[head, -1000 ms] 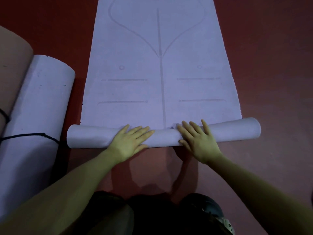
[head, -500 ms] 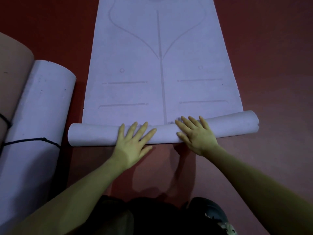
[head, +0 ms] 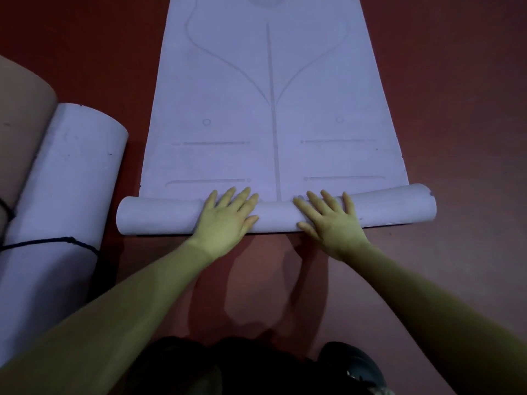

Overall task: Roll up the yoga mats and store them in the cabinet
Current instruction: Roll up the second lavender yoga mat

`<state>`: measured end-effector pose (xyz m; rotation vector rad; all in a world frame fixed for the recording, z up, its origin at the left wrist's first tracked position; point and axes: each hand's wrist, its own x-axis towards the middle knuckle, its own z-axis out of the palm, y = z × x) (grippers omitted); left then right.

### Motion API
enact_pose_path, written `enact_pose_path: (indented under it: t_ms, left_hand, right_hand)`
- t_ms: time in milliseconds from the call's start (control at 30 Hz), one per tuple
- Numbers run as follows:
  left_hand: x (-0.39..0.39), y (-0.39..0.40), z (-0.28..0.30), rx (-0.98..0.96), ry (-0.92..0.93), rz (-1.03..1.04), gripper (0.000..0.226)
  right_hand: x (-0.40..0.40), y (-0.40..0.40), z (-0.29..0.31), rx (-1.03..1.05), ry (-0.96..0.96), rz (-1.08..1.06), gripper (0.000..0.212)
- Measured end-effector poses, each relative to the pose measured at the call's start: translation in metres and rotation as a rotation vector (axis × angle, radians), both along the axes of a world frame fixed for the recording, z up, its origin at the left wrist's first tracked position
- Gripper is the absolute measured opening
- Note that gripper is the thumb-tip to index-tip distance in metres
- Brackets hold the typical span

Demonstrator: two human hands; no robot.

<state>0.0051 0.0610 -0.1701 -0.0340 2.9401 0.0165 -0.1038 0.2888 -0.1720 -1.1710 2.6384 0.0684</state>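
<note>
**Both palms flat on a half-started mat roll**

The red floor (head: 456,109) fills the frame from edge to edge. On it, running from the top centre down to the middle of the frame, lies the pale lavender yoga mat (head: 271,124), still mostly flat. Its surface carries faint alignment marks only: a centre line, two curves that meet it, short horizontal bars and small circles. No brand name or readable writing shows on it.

At the left edge of the frame a rolled lavender mat (head: 57,195) lies lengthwise, bound by a black cord (head: 57,242). Just beside it, at the far left, sits part of a tan rolled mat (head: 20,115), cut off by the frame.

Across the middle of the frame, the near end of the flat mat is wound into a slim roll (head: 159,216), which lies crosswise and tilts slightly up toward the right.

Both bare forearms reach in from the lower corners. The left hand (head: 226,220) rests palm down on the roll left of centre, its grip spread, fingers straight and fanned over the top of the roll. The right hand (head: 330,222) lies likewise right of centre, grip spread, fingers straight and pointing up-frame, thumb along the roll's near side.

At bottom centre dark clothing and a dark shoe (head: 353,366) show.
</note>
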Motion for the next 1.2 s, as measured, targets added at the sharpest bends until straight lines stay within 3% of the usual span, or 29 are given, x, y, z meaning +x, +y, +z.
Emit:
enact_pose_path:
  t_ms: [167, 233, 367, 567, 700, 867, 1067, 1200]
  left_hand:
    - [0.004, 0.024, -0.001, -0.051, 0.000, -0.008, 0.058]
    - [-0.007, 0.016, 0.001, -0.044, -0.055, 0.006, 0.057]
    - [-0.025, 0.009, 0.006, 0.011, -0.093, 0.038, 0.052]
    - [-0.041, 0.005, 0.012, -0.001, -0.096, 0.047, 0.057]
    - [-0.039, 0.023, 0.022, 0.009, 0.084, 0.105, 0.057]
    - [-0.058, 0.017, 0.023, -0.022, -0.145, 0.121, 0.063]
    - [-0.074, -0.005, 0.015, -0.021, -0.192, 0.078, 0.074]
    - [-0.085, -0.015, 0.014, 0.011, -0.169, 0.069, 0.078]
  right_hand:
    - [-0.023, -0.013, 0.007, 0.108, -0.046, -0.008, 0.086]
    - [-0.024, -0.018, 0.007, 0.074, -0.026, -0.042, 0.082]
    - [0.002, -0.009, -0.005, -0.159, 0.232, -0.031, 0.049]
    - [-0.002, -0.007, -0.011, -0.172, 0.243, 0.016, 0.048]
    - [-0.031, -0.026, -0.003, -0.113, 0.095, -0.019, 0.051]
    - [-0.051, -0.039, -0.001, -0.081, 0.039, -0.044, 0.069]
    - [-0.052, -0.030, -0.006, -0.141, 0.174, 0.028, 0.056]
    - [-0.063, -0.029, -0.006, -0.124, 0.163, 0.061, 0.061]
